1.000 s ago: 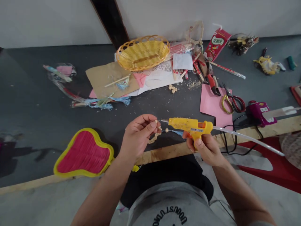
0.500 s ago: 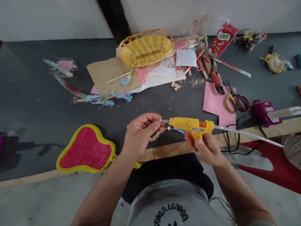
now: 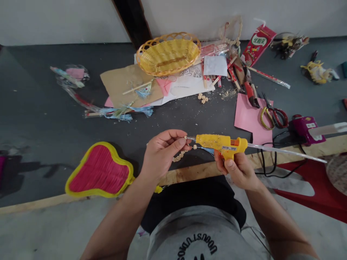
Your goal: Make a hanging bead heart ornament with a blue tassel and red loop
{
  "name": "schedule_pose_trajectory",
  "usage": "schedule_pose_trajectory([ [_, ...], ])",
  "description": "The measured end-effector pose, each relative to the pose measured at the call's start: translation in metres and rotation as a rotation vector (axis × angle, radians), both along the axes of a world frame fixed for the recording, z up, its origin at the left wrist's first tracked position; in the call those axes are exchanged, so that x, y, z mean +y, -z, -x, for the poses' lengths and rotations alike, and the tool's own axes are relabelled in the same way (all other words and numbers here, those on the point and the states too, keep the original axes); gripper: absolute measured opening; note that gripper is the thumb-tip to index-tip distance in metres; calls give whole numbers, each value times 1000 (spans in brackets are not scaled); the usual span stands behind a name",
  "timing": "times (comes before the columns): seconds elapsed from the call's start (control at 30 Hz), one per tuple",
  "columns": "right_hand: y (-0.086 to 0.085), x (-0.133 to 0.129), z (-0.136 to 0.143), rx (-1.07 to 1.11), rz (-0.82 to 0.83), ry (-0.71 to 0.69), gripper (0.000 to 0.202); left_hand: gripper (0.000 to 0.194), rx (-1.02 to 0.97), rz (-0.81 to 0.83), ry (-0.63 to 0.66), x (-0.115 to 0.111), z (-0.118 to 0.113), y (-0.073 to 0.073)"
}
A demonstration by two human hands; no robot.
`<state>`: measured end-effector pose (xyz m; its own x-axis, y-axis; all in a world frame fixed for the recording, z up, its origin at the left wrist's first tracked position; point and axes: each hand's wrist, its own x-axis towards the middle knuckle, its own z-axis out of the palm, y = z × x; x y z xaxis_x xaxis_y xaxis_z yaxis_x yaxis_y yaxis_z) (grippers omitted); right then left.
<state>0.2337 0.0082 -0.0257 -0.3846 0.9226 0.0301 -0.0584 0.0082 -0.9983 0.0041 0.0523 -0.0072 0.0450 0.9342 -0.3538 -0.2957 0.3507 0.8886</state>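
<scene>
My right hand [image 3: 238, 167] is wrapped around the handle of a yellow glue gun [image 3: 214, 141], its nozzle pointing left. A long clear glue stick [image 3: 287, 151] juts out of the gun's rear. Thumb and forefinger of my left hand [image 3: 165, 150] pinch a small beige bead [image 3: 185, 137] right at the nozzle tip; whether the two touch I cannot tell. Below those fingers lies a curved string of beige beads [image 3: 179, 156], partly hidden by the hand. A blue tassel [image 3: 208, 150] shows beneath the gun.
A pink fan-like piece with yellow edging [image 3: 100, 169] lies left by the table edge. Behind are a yellow basket [image 3: 169, 56], loose beads [image 3: 202, 98] and papers. Scissors [image 3: 273, 115], pliers [image 3: 251, 94], pink paper [image 3: 245, 112] and a black cord [image 3: 262, 162] are at right.
</scene>
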Motion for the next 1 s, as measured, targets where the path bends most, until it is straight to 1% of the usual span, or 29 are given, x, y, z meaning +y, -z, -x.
schedule_pose_trajectory([
  [0.3, 2, 0, -2, -31, -8, -14, 28, 26, -28, 3, 0, 0, -1, -1],
  [0.4, 2, -1, -3, -29, -8, -7, 26, 26, -13, 0, 5, 0, -1, -1],
  [0.57, 2, -1, -3, -23, -12, -20, 29, 28, -8, -5, 1, 1, -1, 0],
  [0.73, 1, -1, -3, 5, -3, -10, 28, 24, 26, -25, -1, 0, 0, 2],
  [0.87, -6, 4, -9, 44, 92, 64, 33, 21, 104, -52, 3, 2, 5, 2],
  [0.93, -8, 11, -17, 16, 121, 140, 35, 20, 179, -84, 37, 5, 10, 0],
  [1.0, -8, 22, -27, -44, 131, 242, 35, 22, 266, -105, 102, 9, 14, -3],
])
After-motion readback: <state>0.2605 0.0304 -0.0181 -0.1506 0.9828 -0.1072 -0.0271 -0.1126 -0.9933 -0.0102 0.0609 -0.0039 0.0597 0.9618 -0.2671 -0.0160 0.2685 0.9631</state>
